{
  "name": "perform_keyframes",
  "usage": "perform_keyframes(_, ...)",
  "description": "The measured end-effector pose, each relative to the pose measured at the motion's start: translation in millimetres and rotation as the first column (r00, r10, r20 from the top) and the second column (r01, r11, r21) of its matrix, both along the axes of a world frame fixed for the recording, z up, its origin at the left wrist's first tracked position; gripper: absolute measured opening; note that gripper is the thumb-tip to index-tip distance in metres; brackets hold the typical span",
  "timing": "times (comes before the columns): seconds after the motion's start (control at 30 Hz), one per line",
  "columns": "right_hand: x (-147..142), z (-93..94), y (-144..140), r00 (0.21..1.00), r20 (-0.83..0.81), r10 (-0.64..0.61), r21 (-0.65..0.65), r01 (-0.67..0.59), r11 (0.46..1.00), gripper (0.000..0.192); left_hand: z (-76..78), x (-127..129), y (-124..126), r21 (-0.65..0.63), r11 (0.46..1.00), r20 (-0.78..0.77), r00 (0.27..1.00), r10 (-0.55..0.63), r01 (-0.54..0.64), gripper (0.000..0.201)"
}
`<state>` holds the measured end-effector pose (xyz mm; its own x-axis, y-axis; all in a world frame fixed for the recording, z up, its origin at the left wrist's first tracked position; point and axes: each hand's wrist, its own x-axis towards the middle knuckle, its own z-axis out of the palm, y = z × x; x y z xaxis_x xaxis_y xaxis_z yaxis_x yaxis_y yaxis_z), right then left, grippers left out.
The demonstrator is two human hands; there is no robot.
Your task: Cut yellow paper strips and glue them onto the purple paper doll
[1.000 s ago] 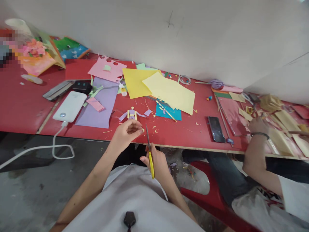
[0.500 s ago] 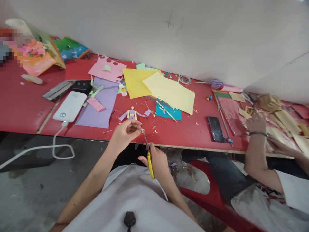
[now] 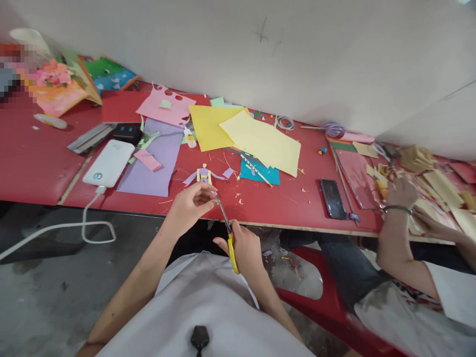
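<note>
My right hand [image 3: 243, 248] grips yellow-handled scissors [image 3: 227, 232] below the table's front edge, blades angled up and left. Their tips meet the fingertips of my left hand [image 3: 191, 204], which pinches something very small; I cannot make out what it is. Just beyond my left hand a small paper figure [image 3: 204, 175] in purple and pale yellow lies flat on the red table [image 3: 267, 201]. Tiny paper offcuts are scattered around it.
Yellow sheets [image 3: 256, 138], a purple sheet [image 3: 156, 158], a pink sheet [image 3: 165, 105] and a white power bank [image 3: 108, 163] with cable lie on the table. A black phone [image 3: 333, 198] is to the right. A seated person's hands [image 3: 403, 191] handle tan paper there.
The scissor blades have swung left and now touch my left fingertips. The person on the right has shifted both hands among the tan paper pieces.
</note>
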<state>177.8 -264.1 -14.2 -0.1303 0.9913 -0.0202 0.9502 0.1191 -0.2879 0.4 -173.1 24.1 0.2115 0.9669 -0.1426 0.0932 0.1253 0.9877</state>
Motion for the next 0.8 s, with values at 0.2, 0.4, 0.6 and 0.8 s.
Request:
perform_keyframes(0.2, 0.5, 2.2, 0.1, 1.0, 0.001, -0.016, 0.035, 0.016, 0.999, 0.063, 0.2, -2.8, 0.4, 0.006, 1.0, -0.012, 1.0, -0.009, 0.009, 0.023)
perform_keyframes(0.4, 2.1, 2.4, 0.3, 1.0, 0.001, -0.018, 0.039, 0.018, 0.999, 0.061, 2.1, -2.1, 0.2, 0.004, 1.0, -0.021, 0.999, -0.028, 0.028, 0.023)
perform_keyframes(0.6, 3.5, -1.1, 0.6, 0.999, -0.033, -0.036, 0.028, 0.037, 0.999, 0.058, 0.0, -2.1, -0.3, 0.009, 1.0, -0.015, 1.0, -0.026, 0.026, 0.025)
perform_keyframes(0.8, 4.3, -6.6, 1.9, 0.918, -0.361, -0.162, -0.147, 0.116, 0.982, 0.051, 0.8, -1.8, 1.0, 0.001, 1.0, 0.004, 1.0, -0.012, 0.012, 0.03)
